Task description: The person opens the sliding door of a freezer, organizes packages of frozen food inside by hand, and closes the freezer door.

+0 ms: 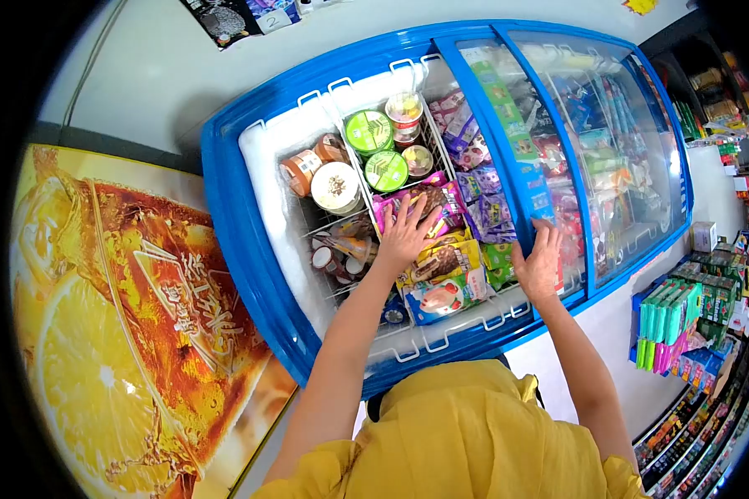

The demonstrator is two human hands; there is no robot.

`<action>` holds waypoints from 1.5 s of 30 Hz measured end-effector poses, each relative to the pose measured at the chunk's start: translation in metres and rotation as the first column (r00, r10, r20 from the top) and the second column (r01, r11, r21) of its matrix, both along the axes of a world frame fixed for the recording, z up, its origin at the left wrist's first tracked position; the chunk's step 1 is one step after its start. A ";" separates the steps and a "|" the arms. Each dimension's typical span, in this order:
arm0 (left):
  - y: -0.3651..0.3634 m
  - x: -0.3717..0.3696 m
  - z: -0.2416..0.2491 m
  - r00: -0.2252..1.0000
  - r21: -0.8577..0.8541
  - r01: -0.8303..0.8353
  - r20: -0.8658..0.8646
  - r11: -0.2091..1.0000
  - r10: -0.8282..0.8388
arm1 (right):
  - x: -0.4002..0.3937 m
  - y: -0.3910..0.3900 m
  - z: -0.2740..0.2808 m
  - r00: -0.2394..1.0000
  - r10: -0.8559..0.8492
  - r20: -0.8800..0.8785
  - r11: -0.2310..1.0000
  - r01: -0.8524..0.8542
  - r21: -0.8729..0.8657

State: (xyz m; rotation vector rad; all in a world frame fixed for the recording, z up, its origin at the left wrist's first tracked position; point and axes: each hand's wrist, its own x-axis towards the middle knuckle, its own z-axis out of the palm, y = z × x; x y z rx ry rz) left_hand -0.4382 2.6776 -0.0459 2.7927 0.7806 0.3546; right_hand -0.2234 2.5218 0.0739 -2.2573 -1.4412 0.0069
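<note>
My left hand is inside the chest freezer, its fingers spread over a pink-wrapped ice cream. Just below it lie yellow-wrapped ice creams and a blue-and-white packet. My right hand rests on the blue frame of the sliding lid, thumb apart from the fingers. Left of that lid edge sit purple packets and green packets. Green-lidded tubs and a white-lidded tub stand farther back, with wrapped cones to the left.
The blue freezer rim surrounds wire baskets. A glass lid covers the right side. A drink poster stands at left. Boxed goods and shelves are at right.
</note>
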 end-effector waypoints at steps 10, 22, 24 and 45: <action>0.059 -0.040 0.033 0.680 -0.132 -0.512 0.541 0.849 0.494 | 0.001 -0.001 0.000 1.000 -0.004 -0.009 1.000 0.004 0.026; 0.189 -0.082 -0.016 -0.341 -0.950 0.250 -0.266 -0.186 0.902 | 0.000 0.001 0.003 1.000 -0.021 -0.005 1.000 0.021 -0.016; 0.207 -0.086 -0.032 -0.384 -0.962 0.115 -0.275 -0.249 0.882 | 0.000 0.001 0.003 1.000 -0.019 0.006 1.000 0.019 -0.016; 0.178 -0.065 0.029 -0.571 -0.985 0.053 -0.165 -0.165 0.804 | 0.000 0.001 0.003 1.000 -0.006 0.019 0.999 0.007 -0.046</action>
